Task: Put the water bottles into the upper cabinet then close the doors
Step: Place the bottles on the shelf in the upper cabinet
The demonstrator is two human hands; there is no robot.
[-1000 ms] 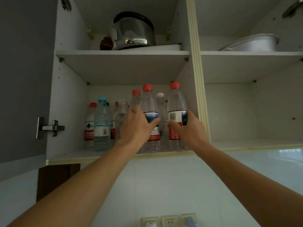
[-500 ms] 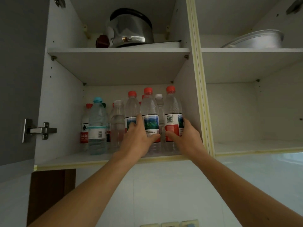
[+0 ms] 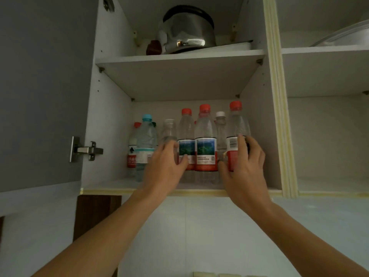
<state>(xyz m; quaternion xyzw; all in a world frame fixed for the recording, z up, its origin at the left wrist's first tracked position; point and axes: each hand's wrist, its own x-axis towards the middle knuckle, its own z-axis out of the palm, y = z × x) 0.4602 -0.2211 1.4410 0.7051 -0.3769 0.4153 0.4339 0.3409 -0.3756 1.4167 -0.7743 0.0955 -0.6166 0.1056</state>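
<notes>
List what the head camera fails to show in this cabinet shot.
- Bottles in the back row: hidden behind the front bottles, so their count is unclear.
- Bowl on the upper right shelf: cut off by the frame's right edge.
- Left hand: blurred, so its grip is unclear.
- Small label print: too small to read.
- Right door: out of frame.

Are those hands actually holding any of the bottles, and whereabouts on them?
The right hand grips the rightmost red-capped bottle around its label. The left hand rests on the neighbouring bottle at label height; a firm grip cannot be told.
</notes>
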